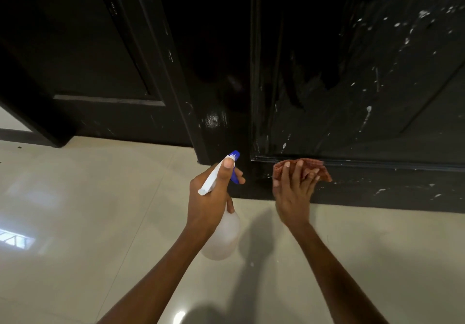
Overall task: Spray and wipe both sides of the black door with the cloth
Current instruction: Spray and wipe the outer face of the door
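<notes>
Below, the head view looks down at the foot of a black door (pixel 364 102) and a pale glossy tiled floor (pixel 88 210). At about 12 o'clock from the right hand (pixel 293 193), the door's lower panel carries white droplets and runs of spray, densest toward 2 o'clock of the frame; a glossy smeared patch sits above the bottom moulding. A reddish-brown cloth (pixel 309 169) lies against the door's bottom rail, just under that moulding, near frame centre. The right hand presses the cloth flat to the door with fingers extended and spread, the fingertips on the fabric, the thumb at the cloth's 9 o'clock edge. At 9 o'clock of the cloth, close beside it but apart, the left hand (pixel 214 198) grips a spray bottle (pixel 222 235): fingers curl around the neck, the thumb lies along the white trigger head, and a finger rests near the blue trigger. The blue nozzle (pixel 235 155) points toward 1 o'clock, at the door's edge. The translucent white bottle body hangs below the left hand, above the floor. A second black panelled leaf (pixel 100 72) fills the frame at 10 o'clock. Both bare forearms enter from 6 o'clock.
</notes>
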`<move>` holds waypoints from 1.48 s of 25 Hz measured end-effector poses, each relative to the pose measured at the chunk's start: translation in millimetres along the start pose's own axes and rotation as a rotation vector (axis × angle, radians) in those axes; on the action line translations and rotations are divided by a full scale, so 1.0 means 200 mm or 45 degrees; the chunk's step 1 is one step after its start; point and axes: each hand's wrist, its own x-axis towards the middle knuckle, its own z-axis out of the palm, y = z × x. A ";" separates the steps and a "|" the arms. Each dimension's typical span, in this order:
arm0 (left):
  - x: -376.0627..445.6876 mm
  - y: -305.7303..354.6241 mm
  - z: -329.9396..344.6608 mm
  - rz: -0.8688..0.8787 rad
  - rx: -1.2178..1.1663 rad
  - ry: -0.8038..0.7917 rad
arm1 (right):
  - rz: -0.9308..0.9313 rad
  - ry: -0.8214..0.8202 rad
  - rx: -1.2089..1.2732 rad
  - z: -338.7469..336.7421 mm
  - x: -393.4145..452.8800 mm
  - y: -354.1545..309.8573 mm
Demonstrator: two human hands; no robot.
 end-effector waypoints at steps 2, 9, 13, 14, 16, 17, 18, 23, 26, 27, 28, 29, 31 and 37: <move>-0.01 0.00 -0.02 -0.023 -0.009 0.032 | -0.316 0.008 -0.004 0.08 0.09 -0.22; -0.02 -0.03 -0.12 -0.088 0.018 0.163 | -0.909 -0.130 -0.242 0.20 0.19 -0.28; -0.01 -0.01 -0.07 -0.034 -0.011 0.094 | -0.473 -0.025 -0.229 0.08 0.05 0.07; 0.00 -0.01 -0.06 -0.014 -0.032 0.076 | -0.381 0.001 -0.204 0.05 0.01 0.15; 0.01 -0.01 -0.05 0.013 -0.062 0.066 | -0.272 0.029 -0.150 0.01 -0.05 0.23; 0.01 0.00 -0.05 0.018 -0.058 0.075 | -0.226 0.029 -0.111 0.02 -0.06 0.21; 0.01 0.00 -0.05 0.021 -0.052 0.084 | -0.183 0.020 -0.074 0.04 -0.06 0.16; 0.01 0.04 -0.05 -0.014 -0.076 0.156 | -0.569 0.016 -0.155 0.13 0.19 -0.29; 0.02 0.04 -0.09 -0.040 -0.098 0.188 | -0.567 0.112 -0.151 0.07 0.31 -0.40; 0.03 0.03 -0.09 -0.026 -0.098 0.187 | -0.555 0.167 -0.133 0.02 0.34 -0.41; 0.04 0.01 -0.10 -0.004 -0.097 0.178 | -0.557 0.245 -0.122 -0.04 0.38 -0.42; 0.05 0.00 -0.09 0.010 -0.102 0.165 | -0.553 0.339 -0.115 -0.12 0.43 -0.44; 0.08 0.02 -0.07 0.027 -0.130 0.151 | -0.514 0.532 -0.074 -0.34 0.57 -0.49; 0.08 0.23 -0.08 0.112 -0.302 0.189 | -0.381 0.791 -0.068 -0.88 0.88 -0.64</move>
